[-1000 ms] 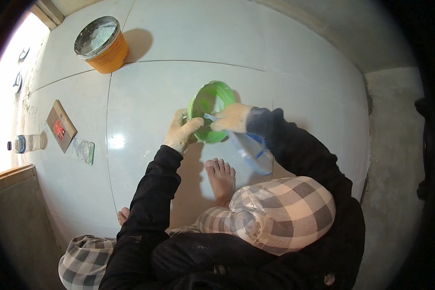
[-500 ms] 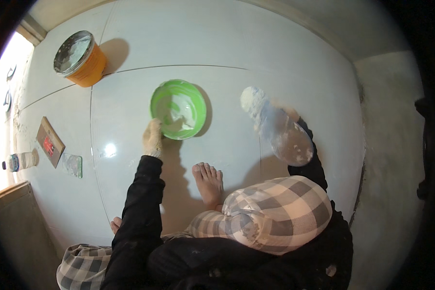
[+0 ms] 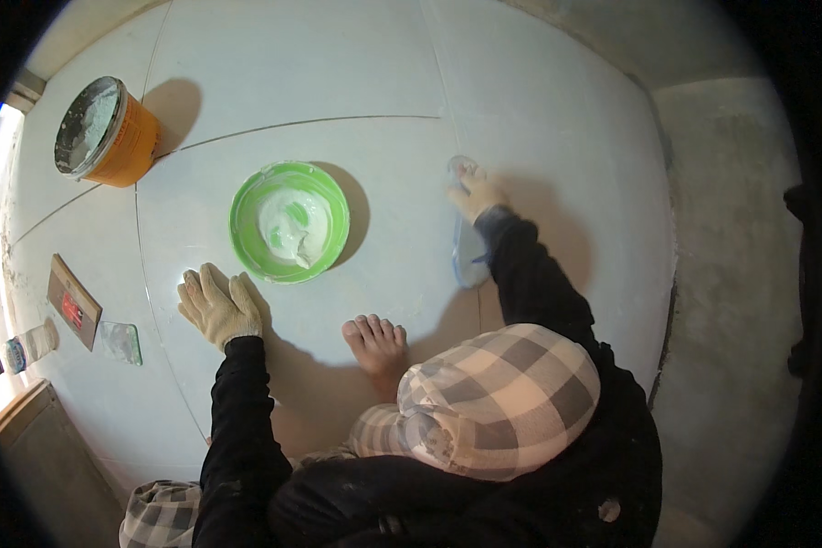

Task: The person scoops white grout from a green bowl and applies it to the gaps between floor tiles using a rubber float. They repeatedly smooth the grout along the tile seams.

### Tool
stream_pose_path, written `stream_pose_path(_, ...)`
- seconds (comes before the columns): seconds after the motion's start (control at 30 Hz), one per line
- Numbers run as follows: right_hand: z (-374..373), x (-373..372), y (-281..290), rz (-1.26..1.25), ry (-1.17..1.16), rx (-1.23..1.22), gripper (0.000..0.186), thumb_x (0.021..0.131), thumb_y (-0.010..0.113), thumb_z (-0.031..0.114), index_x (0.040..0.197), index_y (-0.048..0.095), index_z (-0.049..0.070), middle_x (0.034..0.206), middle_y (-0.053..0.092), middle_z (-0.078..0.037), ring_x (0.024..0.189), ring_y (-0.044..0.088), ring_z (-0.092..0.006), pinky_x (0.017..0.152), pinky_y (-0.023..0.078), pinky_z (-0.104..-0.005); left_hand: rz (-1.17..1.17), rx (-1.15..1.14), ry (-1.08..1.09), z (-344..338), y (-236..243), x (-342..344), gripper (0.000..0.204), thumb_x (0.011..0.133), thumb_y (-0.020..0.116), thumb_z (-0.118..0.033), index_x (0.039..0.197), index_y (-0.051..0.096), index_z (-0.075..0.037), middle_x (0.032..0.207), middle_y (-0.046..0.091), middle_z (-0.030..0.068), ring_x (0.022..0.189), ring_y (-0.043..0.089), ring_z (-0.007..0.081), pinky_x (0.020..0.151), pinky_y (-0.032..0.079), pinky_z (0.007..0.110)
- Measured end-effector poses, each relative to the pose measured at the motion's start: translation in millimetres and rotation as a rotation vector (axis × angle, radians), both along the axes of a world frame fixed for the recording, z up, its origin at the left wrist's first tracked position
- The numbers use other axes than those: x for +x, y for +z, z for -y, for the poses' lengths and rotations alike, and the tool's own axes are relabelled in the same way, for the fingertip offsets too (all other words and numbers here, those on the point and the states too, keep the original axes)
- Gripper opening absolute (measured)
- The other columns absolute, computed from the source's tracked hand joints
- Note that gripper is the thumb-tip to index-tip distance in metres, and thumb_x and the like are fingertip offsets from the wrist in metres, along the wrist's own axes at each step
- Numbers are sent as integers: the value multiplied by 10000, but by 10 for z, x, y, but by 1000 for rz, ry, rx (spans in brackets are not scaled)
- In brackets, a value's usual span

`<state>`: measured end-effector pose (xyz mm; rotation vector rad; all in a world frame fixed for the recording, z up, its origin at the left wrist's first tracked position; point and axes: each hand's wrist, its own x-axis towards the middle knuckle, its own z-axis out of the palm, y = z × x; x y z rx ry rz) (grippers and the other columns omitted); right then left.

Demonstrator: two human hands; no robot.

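My left hand [image 3: 216,306], in a cream work glove, lies flat on the pale tiled floor with fingers spread, holding nothing. Just beyond it and to its right stands a green bowl [image 3: 340,224], with white paste [image 3: 283,219] smeared inside; hand and bowl are apart. My right hand [image 3: 478,194], gloved too, is over at the right with its fingers on a long, see-through pale blue item [image 3: 469,251]. That item is shaped like a sandal and pale at its far end; motion blurs it, so its kind is unclear.
An orange bucket [image 3: 130,151] with pale material inside stands far left. Nearer left are a brown board [image 3: 73,301], a clear green-edged piece [image 3: 123,343] and a plastic bottle [image 3: 35,347]. My bare foot [image 3: 376,352] is below the bowl. A grey wall [image 3: 731,228] bounds the right.
My left hand has let go of the bowl's rim and come down flat on the floor to its left. My right hand has moved left with the pale blue item, which has turned more upright in view.
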<state>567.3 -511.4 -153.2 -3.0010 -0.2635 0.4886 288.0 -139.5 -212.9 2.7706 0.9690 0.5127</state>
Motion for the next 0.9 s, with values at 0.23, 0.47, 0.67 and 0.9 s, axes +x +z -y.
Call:
stream_pose_path(0.23,424,-220,630,-347,340,-33,635,875,572,472,1388,530,101,1347,564,-201,1240,542,-361,1073,415,-393,-97,-71,12,45,183,21,628,920,555,-412,1414,442,-42,1502,383,252,1424,278,439,1171,181,553)
stream_pose_path(0.47,0,1300,895,-181,623,-295,602,845,578,292,1422,490,144,1263,629,-200,1115,626,-369,952,501,-432,-145,-45,-31,90,312,-51,620,951,513,-416,1442,407,-51,1515,361,249,1419,289,433,1162,210,546)
stream_pose_path(0.67,102,1008,609,-280,817,-422,587,826,605,304,1382,530,131,1211,650,-196,1015,662,-374,919,515,-423,-126,-15,-56,113,330,-122,614,956,502,-418,1437,412,-46,1500,378,249,1404,304,439,1153,222,549)
stream_pose_path(0.9,83,-151,1120,-493,507,-556,800,784,596,617,1470,477,224,1554,390,-114,1486,202,-374,1214,71,-564,-181,-25,-31,47,272,-86,666,939,533,-439,1467,389,-60,1506,378,234,1404,304,434,1153,216,557)
